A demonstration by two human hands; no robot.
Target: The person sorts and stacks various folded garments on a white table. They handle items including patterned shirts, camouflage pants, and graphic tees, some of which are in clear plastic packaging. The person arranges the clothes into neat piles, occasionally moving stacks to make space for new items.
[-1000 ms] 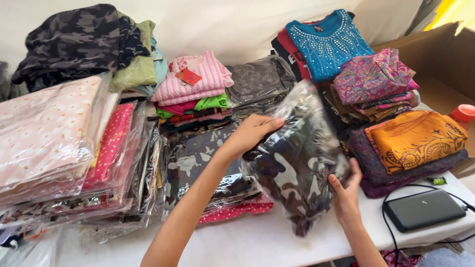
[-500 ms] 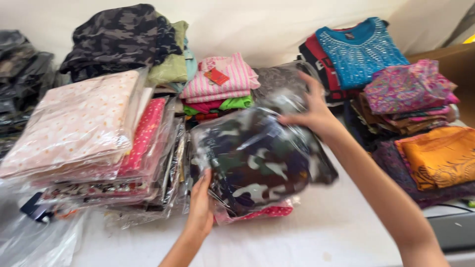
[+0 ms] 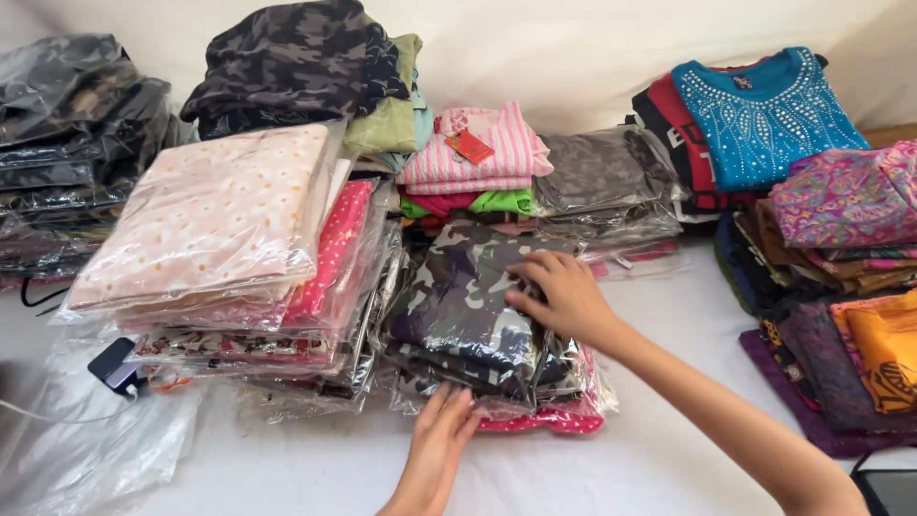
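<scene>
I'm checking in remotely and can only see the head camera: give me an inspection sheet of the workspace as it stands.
Surface: white table, mostly covered by stacks of clothes.
Job's things: camouflage garment in clear bag, lying flat on top of the middle bagged stack.
Clutter: pink floral bagged stack; dark bagged stack; pink striped folded pile; teal beaded top; orange garment; loose clear bags.
Grippers: right hand flat on the camouflage bag; left hand at the stack's front edge, fingers touching it.
Cables: black cable at the far left; small dark device beside it.
Surroundings: white wall behind.
</scene>
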